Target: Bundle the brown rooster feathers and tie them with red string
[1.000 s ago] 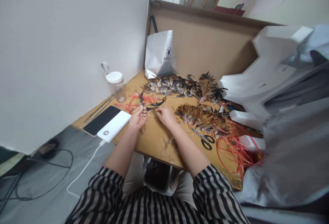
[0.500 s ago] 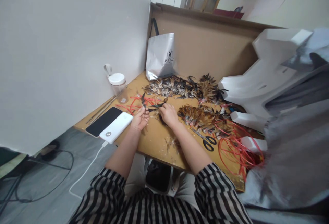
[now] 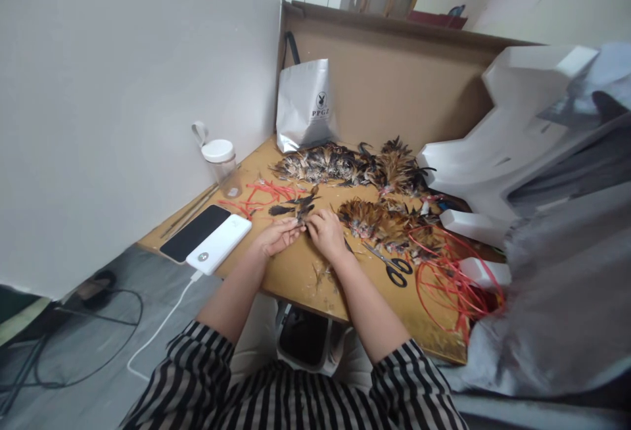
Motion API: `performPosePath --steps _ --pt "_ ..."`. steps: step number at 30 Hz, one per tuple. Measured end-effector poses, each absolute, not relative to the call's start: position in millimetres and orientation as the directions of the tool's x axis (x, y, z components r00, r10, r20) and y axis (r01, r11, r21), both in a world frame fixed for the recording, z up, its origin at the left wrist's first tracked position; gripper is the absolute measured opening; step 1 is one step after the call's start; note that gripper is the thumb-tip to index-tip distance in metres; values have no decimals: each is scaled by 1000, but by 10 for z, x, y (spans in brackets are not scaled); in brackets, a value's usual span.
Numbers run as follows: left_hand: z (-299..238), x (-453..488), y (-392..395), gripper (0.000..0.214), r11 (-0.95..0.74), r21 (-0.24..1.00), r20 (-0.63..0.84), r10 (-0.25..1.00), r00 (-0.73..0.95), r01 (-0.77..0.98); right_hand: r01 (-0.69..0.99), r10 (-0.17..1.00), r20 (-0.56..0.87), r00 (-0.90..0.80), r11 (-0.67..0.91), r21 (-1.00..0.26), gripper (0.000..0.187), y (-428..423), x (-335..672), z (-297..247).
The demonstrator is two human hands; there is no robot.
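Close together over the middle of the table, my two hands meet at a small bunch of dark feathers [image 3: 302, 206]. My left hand [image 3: 280, 235] is closed, its thumb and fingers pinching the base of the bunch from the left. My right hand [image 3: 325, 233] is closed too, its fingertips at the same base; the feathers fan out beyond them. Right of my right hand lies a row of brown feather bundles [image 3: 369, 221]. Behind it stretches a row of darker feathers [image 3: 325, 163]. Red plastic strips [image 3: 261, 194] lie left of the held bunch.
Black-handled scissors [image 3: 392, 265] lie right of my forearm, beside a tangle of red strips [image 3: 448, 285]. On the left are a phone [image 3: 194, 233], a white power bank [image 3: 218, 244] and a lidded jar [image 3: 221, 167]. A silver bag [image 3: 303, 104] stands at the back.
My left hand has moved right to meet my right hand. The dark feathers, earlier spread between the hands, now sit gathered at both sets of fingertips.
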State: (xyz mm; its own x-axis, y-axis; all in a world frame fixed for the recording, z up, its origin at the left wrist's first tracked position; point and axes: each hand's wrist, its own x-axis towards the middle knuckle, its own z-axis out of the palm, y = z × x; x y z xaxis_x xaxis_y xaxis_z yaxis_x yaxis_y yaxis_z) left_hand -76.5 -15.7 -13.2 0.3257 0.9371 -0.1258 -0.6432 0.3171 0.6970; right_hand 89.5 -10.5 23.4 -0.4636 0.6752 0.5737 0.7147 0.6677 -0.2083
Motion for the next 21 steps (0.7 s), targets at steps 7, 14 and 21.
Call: performPosePath --steps 7,14,21 --pt "-136 -779 -106 13 156 757 -42 980 192 -634 445 801 521 -294 598 -667 17 -95 887 100" --pt "-113 -717 -155 17 115 843 -21 983 181 -526 100 974 82 -211 105 -989 29 -43 958 85" --pt "-136 -717 -113 17 4 879 30 998 64 -477 180 963 19 -270 70 -981 32 -44 984 82"
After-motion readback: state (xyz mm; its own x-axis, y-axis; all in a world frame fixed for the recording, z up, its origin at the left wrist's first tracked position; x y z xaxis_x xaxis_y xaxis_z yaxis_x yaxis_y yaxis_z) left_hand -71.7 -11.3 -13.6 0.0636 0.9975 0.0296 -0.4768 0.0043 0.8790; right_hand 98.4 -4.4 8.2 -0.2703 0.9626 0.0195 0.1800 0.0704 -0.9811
